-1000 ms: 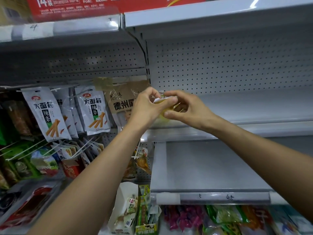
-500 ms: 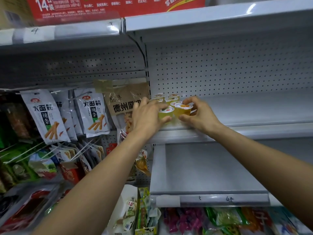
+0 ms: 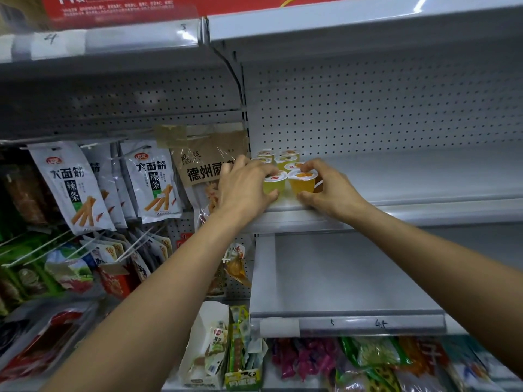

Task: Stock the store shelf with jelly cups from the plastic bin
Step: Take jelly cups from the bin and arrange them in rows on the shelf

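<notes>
Here our left hand [image 3: 244, 188] grips the greenish cup [image 3: 273, 185], our right hand [image 3: 334, 191] seemingly the orange cup [image 3: 302, 184], beside 大面筋 packets [image 3: 68, 185].

The shelf [image 3: 424, 176] is smooth painted metal with a dull sheen, and its back panel [image 3: 368, 108] is the same, punched with holes. The jelly cups [image 3: 302, 183] are clear glossy plastic, their lids probably thin film. The snack bags [image 3: 68, 188] are shiny plastic. The brown bag [image 3: 203, 165] looks matt, like paper. The price strip [image 3: 368, 323] is clear plastic.

Grey metal shelving [image 3: 339, 278], perforated back panel [image 3: 368, 108]. Snack packets [image 3: 70, 188] on hooks [image 3: 36, 247] at left. Red banner [image 3: 127, 7] overhead.
</notes>
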Demonstrator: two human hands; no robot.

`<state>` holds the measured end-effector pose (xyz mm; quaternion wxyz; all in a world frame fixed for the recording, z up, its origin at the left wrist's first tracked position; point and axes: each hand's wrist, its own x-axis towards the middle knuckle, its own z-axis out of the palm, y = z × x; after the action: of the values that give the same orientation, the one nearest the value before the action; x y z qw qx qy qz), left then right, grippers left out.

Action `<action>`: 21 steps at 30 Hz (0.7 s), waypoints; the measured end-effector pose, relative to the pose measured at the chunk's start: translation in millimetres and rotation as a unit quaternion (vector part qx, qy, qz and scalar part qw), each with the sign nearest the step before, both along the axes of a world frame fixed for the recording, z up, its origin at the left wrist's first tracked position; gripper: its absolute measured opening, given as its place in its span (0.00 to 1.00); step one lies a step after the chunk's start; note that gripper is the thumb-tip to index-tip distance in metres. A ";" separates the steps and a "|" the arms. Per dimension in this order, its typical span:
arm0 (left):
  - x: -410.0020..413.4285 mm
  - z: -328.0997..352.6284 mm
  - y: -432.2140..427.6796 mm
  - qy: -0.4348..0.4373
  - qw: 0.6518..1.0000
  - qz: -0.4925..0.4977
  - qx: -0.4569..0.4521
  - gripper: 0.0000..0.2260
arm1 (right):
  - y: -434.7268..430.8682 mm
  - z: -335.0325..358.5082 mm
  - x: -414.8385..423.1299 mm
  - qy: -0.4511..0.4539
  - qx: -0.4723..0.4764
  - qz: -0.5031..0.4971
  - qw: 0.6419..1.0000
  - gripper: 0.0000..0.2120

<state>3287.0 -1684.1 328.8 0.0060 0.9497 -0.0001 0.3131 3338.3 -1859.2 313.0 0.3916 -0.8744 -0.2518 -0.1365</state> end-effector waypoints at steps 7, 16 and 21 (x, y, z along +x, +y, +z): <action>-41.8 -21.4 2.1 -0.050 0.994 -0.035 -0.094 0.16 | -15.8 -6.9 -28.8 -0.218 -0.096 -0.105 0.966 0.19; -124.0 -115.3 32.4 0.003 0.981 -0.036 -0.190 0.13 | -0.3 -79.9 -108.4 -0.253 -0.093 0.015 0.963 0.13; -162.7 -197.7 49.6 0.113 0.960 -0.028 -0.256 0.13 | 20.2 -162.0 -143.3 -0.115 -0.131 0.073 0.982 0.12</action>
<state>3124.3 -1634.5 131.1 0.2573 0.9454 0.0540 0.1928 3195.0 -1839.0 151.0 0.2508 -0.8759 -0.3742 -0.1729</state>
